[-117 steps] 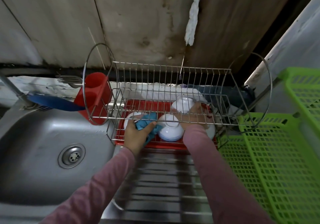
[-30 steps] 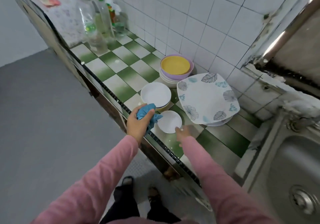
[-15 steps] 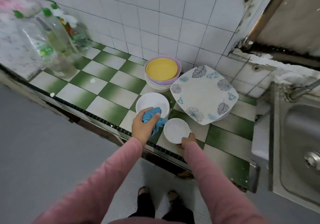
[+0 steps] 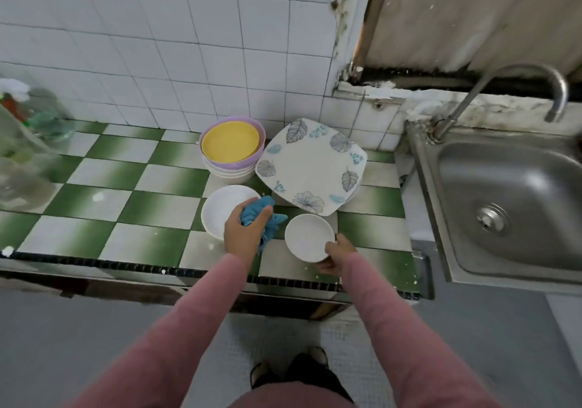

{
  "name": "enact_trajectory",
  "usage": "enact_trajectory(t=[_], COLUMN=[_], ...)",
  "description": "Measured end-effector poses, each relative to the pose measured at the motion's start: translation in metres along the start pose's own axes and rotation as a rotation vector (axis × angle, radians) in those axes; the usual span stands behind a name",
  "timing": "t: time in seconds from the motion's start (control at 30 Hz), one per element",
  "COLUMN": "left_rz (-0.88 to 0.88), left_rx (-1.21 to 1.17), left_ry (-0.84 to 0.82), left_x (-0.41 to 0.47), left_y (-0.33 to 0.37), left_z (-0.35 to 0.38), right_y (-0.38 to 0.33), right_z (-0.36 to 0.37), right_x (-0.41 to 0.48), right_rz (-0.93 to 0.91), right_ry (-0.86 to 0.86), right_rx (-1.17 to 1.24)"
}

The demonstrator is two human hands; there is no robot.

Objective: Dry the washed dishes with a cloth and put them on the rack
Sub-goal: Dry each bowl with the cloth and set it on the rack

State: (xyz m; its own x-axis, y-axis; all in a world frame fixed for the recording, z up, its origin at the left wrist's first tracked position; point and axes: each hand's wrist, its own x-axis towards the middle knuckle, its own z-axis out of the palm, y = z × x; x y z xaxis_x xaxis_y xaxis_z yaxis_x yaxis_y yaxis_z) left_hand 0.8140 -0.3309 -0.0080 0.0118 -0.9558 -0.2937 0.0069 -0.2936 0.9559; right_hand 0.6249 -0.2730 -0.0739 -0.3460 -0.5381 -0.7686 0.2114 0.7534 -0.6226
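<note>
Holding the small white bowl (image 4: 310, 237) by its near rim, the right hand (image 4: 335, 258) has its fingers curled round the edge at about 5 o'clock of the bowl. The bowl is open side up near the front edge of the green and white tiled counter (image 4: 141, 206); I cannot tell if it is lifted or touches the tiles. At 9 o'clock of the bowl, just beside it, the left hand (image 4: 244, 234) grips a bunched blue cloth (image 4: 258, 215) in curled fingers, over the right part of a round white dish (image 4: 220, 209). At 12 o'clock of the bowl lies a square plate with leaf prints (image 4: 311, 165), and at 11 o'clock, near the wall, is a stack of bowls (image 4: 231, 155) with a yellow one on top. A steel sink (image 4: 504, 206) with its tap (image 4: 519, 77) is at 3 o'clock, and blurred bottles (image 4: 25, 155) stand far at 9 o'clock.
</note>
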Motion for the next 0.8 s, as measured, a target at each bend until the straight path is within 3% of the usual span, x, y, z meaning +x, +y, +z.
enact_trajectory(t=[0.4,0.57,0.8], left_rz=[0.084,0.179,0.177], left_rx=[0.005,0.053,0.052], left_ry=[-0.350,-0.444,-0.573], left_x=[-0.021,-0.035,-0.062], left_y=[0.031,0.054,0.069], left_z=[0.123,0.198,0.313], right_y=[-0.028,-0.045,-0.060], right_z=[-0.163,-0.239,-0.328], right_x=[-0.078,-0.096,-0.093], right_rz=[-0.046,-0.118,-0.176], right_ry=[-0.097,0.015,0.181], right_rx=[0.073,0.229,0.382])
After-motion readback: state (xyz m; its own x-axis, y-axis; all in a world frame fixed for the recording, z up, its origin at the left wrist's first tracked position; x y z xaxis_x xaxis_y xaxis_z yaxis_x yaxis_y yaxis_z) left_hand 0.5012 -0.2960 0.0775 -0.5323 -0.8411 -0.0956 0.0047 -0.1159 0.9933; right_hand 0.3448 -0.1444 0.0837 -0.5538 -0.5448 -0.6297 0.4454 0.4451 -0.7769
